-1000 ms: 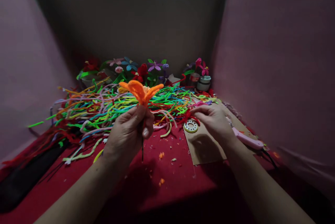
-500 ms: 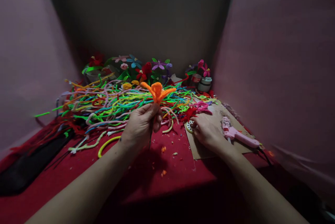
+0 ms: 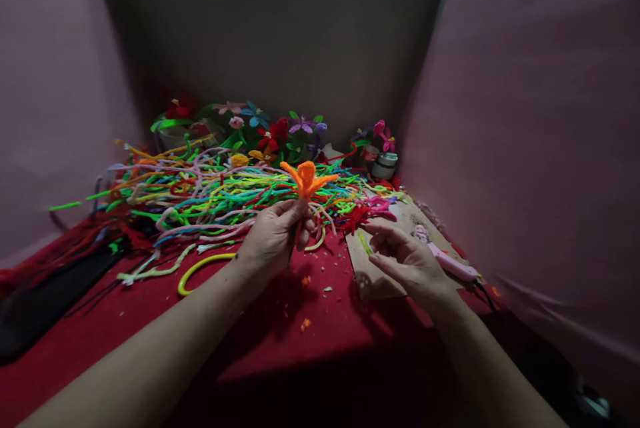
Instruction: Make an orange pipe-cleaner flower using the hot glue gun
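My left hand [image 3: 280,231] pinches an orange pipe-cleaner flower [image 3: 307,180] just under its petals. The flower stands upright, and a thin stem runs down through the fingers. To the right, my right hand [image 3: 407,261] grips a small roll of yellow-green tape [image 3: 365,243] between thumb and fingers, edge-on to me. The roll is above the near left part of a cardboard sheet [image 3: 383,288]. Past the fingertips lies a red fuzzy piece [image 3: 356,218].
A broad heap of coloured pipe cleaners [image 3: 225,188] covers the back of the red cloth [image 3: 280,348]. Behind it stand finished flowers [image 3: 270,135] and a lidded jar [image 3: 385,165]. A pink glue gun [image 3: 455,265] lies right; a yellow ring [image 3: 187,278] lies left. Orange scraps [image 3: 305,325] dot the cloth.
My right hand has picked up the roll from the cardboard and turned it edge-on. The left hand keeps hold of the orange flower. The view has shifted slightly.
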A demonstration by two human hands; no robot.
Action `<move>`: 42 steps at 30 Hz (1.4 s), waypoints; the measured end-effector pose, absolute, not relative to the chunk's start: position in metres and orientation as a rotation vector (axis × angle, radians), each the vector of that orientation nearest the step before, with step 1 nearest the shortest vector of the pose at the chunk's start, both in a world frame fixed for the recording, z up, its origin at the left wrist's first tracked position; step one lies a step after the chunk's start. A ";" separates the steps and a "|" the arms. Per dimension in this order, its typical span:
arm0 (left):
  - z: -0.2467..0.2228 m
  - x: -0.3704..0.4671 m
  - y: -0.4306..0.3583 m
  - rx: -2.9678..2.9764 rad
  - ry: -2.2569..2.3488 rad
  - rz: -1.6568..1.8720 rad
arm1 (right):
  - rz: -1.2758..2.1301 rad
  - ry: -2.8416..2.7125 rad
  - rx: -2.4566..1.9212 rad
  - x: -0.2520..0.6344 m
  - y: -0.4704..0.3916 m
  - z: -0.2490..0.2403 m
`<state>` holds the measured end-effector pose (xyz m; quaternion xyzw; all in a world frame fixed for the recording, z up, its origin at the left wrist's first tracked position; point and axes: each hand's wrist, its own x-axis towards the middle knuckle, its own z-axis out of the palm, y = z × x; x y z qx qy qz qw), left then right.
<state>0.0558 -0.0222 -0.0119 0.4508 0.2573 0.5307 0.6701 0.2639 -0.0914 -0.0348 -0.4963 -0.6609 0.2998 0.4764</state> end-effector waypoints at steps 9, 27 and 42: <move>-0.018 0.059 -0.027 1.030 0.506 1.057 | 0.854 -1.420 -0.929 0.236 -0.102 -0.032; -0.015 0.063 -0.037 1.005 0.464 1.008 | 0.260 -1.744 -1.134 0.213 -0.110 -0.034; -0.014 0.057 -0.026 0.939 0.423 1.019 | 0.393 -1.629 -1.095 0.214 -0.095 -0.033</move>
